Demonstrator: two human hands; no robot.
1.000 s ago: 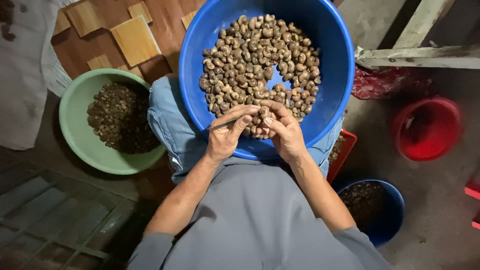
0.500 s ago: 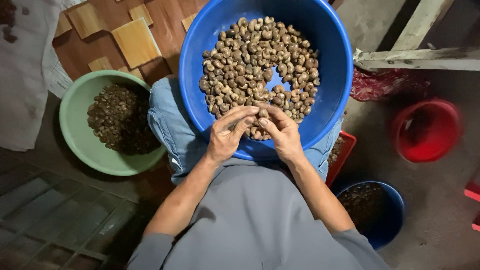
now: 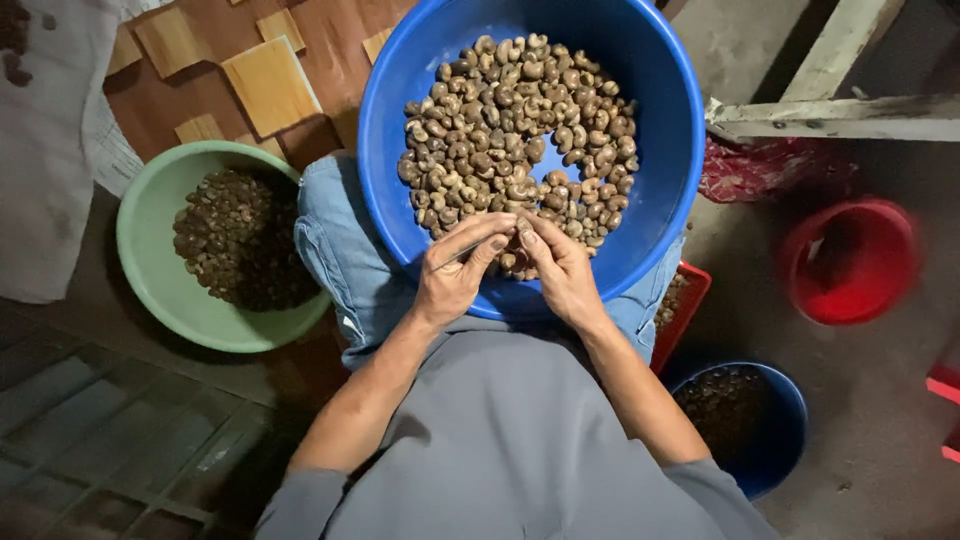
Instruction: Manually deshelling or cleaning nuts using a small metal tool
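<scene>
While both hands (image 3: 510,265) meet, cashew nuts (image 3: 520,130) lie just beyond.

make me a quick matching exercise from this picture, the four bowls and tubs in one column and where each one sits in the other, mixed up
Things:
1. large blue plastic basin of pale curved nuts
2. pale green round plastic bowl of dark bits
3. red round plastic tub
4. small dark blue plastic bucket

Places:
A. on the floor beside the person's right elbow
B. on the person's lap, under the left hand and right hand
C. on the grey floor at far right, below the pale wooden frame
D. on the floor to the person's left, near the brown patterned mat

Pairs: 1-B, 2-D, 3-C, 4-A
</scene>
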